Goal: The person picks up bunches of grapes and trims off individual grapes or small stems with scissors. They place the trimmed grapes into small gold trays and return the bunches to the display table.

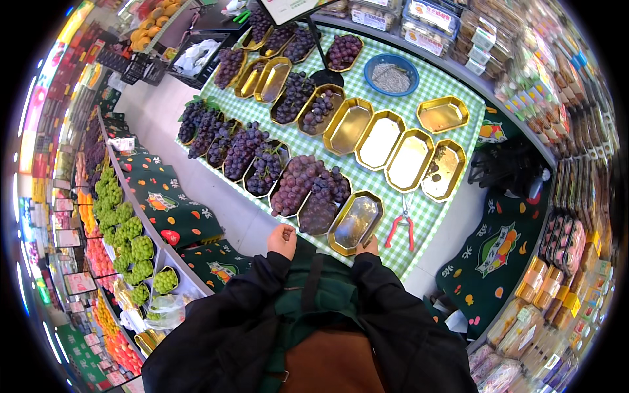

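My right hand (pixel 368 245) is at the near end of a gold plastic tray (pixel 356 221) with small bits in it; its fingertips are partly hidden behind the rim. My left hand (pixel 282 240) is just off the table edge, fingers curled, below a tray of reddish-purple grapes (pixel 295 186). Between them lies a tray of dark grapes (pixel 317 211). Red-handled shears (pixel 403 226) rest on the checked cloth (pixel 393 260) to the right. More filled grape trays run to the left, dark grapes (pixel 243 150) among them. Behind stand several gold trays, one bare tray (pixel 379 140) in the middle.
A blue basin (pixel 391 73) with grey contents and a black display stand (pixel 327 77) are towards the table's back. Green grapes (pixel 142 248) fill a shelf at the left. Packaged goods (pixel 530 275) line the right shelf. A black crate (pixel 196 59) stands beyond the table's left end.
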Demonstrator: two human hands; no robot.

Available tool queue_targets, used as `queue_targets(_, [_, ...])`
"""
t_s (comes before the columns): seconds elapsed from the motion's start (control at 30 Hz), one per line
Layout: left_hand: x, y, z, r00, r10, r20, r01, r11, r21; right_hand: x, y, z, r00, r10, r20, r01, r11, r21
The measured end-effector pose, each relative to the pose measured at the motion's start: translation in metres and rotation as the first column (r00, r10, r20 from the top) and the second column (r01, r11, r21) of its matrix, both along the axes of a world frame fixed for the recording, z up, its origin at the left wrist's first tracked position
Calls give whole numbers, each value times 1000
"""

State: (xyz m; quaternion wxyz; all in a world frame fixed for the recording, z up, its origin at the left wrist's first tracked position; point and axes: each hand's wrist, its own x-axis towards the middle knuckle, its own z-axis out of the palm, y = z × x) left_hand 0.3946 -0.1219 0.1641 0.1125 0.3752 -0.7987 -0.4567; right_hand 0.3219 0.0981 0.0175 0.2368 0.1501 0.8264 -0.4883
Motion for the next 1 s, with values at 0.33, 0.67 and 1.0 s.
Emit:
queue_targets(0.33, [-26, -67, 2, 998, 59, -37, -62, 995, -77, -1, -11, 12, 994, 103, -33, -90, 958, 273])
queue_targets(0.67, [-229, -256, -71, 956, 107, -273, -59, 982, 178, -108, -92, 79, 902, 141, -408, -92, 986, 138])
queue_targets(1.0, [-363, -346, -169, 990, 36, -138, 56, 793, 607, -404, -335, 17, 848, 192, -495, -267, 960, -86])
